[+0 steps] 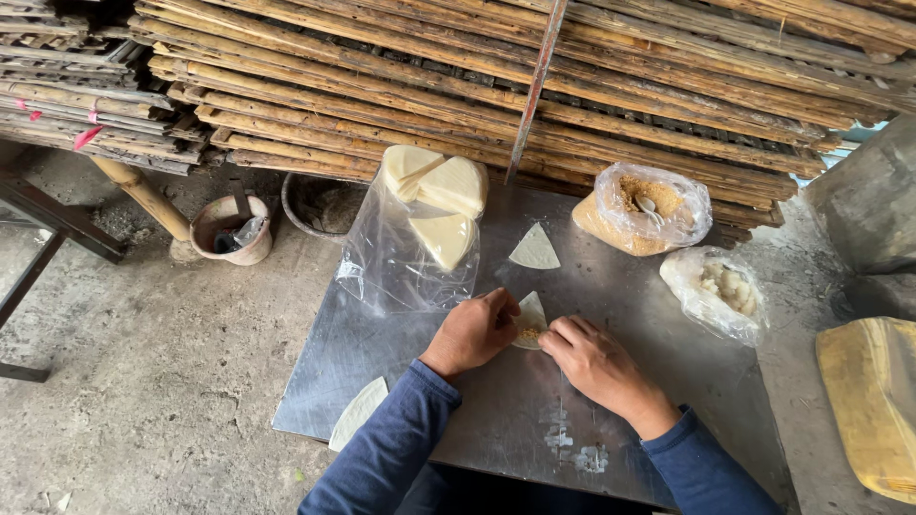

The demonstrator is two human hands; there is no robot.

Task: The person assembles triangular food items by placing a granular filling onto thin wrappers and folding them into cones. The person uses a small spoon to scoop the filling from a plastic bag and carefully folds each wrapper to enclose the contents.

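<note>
Centre of frame, on the steel desk (458, 420): filled wrapper (530, 321) pinched between left hand (474, 331) and right hand (593, 360), each grip narrow on its edges. Best folded evenly, filling kept inside, edges pressed firmly.

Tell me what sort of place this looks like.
Probably a small food-making workshop: stacked bamboo racks, a metal table on bare concrete, and both hands folding a filled dough wrapper beside a bag of wrappers.

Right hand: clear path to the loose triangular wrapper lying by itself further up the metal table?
Probably yes. The right hand is busy on the filled wrapper, but the loose triangular wrapper lies just beyond it on bare metal table, with nothing between. The bag of crumbs sits off to the side.
</note>
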